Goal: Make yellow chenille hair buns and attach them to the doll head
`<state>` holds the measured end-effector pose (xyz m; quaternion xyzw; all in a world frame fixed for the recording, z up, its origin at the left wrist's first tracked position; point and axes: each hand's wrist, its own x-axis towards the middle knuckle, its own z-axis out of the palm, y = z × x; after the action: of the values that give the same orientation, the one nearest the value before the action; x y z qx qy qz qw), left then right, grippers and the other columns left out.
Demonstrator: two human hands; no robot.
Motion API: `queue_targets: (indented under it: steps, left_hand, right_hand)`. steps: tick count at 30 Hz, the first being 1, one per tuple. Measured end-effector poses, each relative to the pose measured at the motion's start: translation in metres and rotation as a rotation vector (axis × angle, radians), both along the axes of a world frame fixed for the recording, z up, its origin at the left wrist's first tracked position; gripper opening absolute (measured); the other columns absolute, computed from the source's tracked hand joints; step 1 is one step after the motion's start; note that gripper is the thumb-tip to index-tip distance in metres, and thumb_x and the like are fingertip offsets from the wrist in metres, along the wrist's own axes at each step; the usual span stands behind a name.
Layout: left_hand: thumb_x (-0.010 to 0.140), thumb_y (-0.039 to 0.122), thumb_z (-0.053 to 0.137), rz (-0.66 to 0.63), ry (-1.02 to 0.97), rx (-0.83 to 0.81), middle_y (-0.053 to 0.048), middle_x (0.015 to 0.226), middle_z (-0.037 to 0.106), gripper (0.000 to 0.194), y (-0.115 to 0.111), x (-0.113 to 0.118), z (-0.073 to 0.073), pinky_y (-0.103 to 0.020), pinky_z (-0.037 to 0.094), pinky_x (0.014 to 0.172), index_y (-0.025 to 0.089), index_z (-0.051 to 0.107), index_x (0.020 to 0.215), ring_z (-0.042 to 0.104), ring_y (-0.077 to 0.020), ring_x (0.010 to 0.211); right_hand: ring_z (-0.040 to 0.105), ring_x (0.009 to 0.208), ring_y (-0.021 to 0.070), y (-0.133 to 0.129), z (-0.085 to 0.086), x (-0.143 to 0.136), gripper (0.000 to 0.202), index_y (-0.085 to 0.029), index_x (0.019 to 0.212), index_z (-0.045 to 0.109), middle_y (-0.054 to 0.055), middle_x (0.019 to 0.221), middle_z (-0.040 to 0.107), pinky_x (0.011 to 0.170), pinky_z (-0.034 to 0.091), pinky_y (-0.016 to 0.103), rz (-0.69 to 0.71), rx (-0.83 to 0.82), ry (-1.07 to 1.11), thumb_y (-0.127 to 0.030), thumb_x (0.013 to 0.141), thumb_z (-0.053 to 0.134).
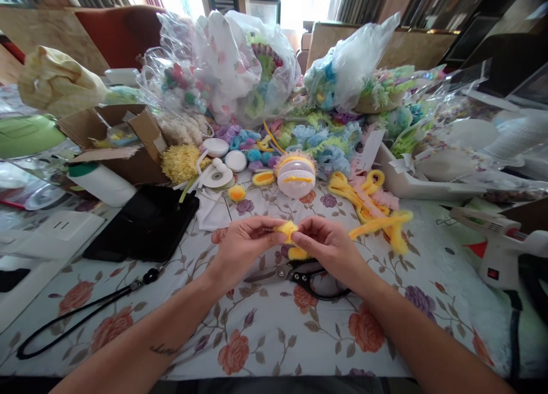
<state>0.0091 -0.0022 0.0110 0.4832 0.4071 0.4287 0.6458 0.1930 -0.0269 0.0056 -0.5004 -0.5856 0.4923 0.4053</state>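
Two bare forearms nearest, coming in over the flowered tablecloth [274, 337]; left hand [242, 242] and right hand [331, 245] meeting at the middle, fingers of both closed in a pinch on a small yellow fuzzy piece [287, 229], held just above the scissors [299, 274]; more yellow fuzz [297, 253] under the right thumb. Seemingly at middle of the work: one ball with yellow band [296, 177] standing finished-looking behind, a yellow pompom [237, 193] beside, loose yellow strips [377, 211] not yet used; glue gun [492, 240] lying untouched at right.
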Motion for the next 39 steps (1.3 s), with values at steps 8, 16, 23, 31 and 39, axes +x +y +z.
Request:
queue_targets:
  steps: [8, 16, 23, 31, 39]
  left_hand:
    - [0.072, 0.025, 0.078, -0.031, 0.011, 0.01, -0.001, 0.092, 0.077, 0.019, 0.0, -0.001, 0.001, -0.02, 0.056, 0.079, 0.021, 0.077, 0.091, 0.07, -0.0137, 0.086]
    - [0.071, 0.026, 0.078, -0.07, 0.051, 0.021, 0.0, 0.093, 0.077, 0.023, -0.003, 0.0, 0.009, -0.016, 0.056, 0.072, 0.022, 0.076, 0.094, 0.07, -0.0125, 0.083]
    - [0.073, 0.021, 0.076, -0.042, 0.189, 0.144, -0.002, 0.093, 0.077, 0.021, -0.005, 0.001, 0.012, -0.018, 0.057, 0.074, 0.016, 0.075, 0.093, 0.07, -0.0154, 0.087]
    - [0.076, 0.016, 0.07, -0.043, 0.24, 0.235, -0.002, 0.094, 0.076, 0.018, -0.004, 0.001, 0.012, -0.016, 0.056, 0.075, 0.016, 0.075, 0.094, 0.07, -0.0148, 0.088]
    - [0.075, 0.011, 0.067, -0.04, 0.277, 0.281, -0.003, 0.092, 0.077, 0.018, -0.005, 0.002, 0.014, -0.02, 0.057, 0.076, 0.014, 0.075, 0.091, 0.071, -0.0167, 0.086]
  right_hand:
    - [0.052, 0.067, 0.0116, 0.001, -0.003, -0.001, 0.024, -0.021, 0.087, 0.061, -0.001, 0.076, 0.06, 0.058, 0.041, 0.023, -0.025, 0.033, -0.019, -0.045, 0.085, 0.063]
    - [0.056, 0.069, 0.0135, -0.002, -0.004, -0.004, 0.024, -0.021, 0.087, 0.062, 0.0, 0.077, 0.063, 0.061, 0.046, 0.025, -0.072, 0.077, -0.069, -0.045, 0.085, 0.063]
    - [0.057, 0.067, 0.0144, -0.005, -0.003, -0.006, 0.022, -0.021, 0.086, 0.063, 0.001, 0.076, 0.063, 0.061, 0.048, 0.027, -0.078, 0.104, -0.115, -0.043, 0.085, 0.064]
    - [0.057, 0.066, 0.0126, -0.005, 0.0, -0.008, 0.019, -0.021, 0.086, 0.063, 0.0, 0.076, 0.063, 0.059, 0.047, 0.024, -0.068, 0.128, -0.123, -0.04, 0.085, 0.064]
    - [0.057, 0.065, 0.0129, -0.007, -0.001, -0.008, 0.014, -0.02, 0.085, 0.063, 0.0, 0.074, 0.063, 0.06, 0.047, 0.025, -0.108, 0.17, -0.15, -0.034, 0.084, 0.065]
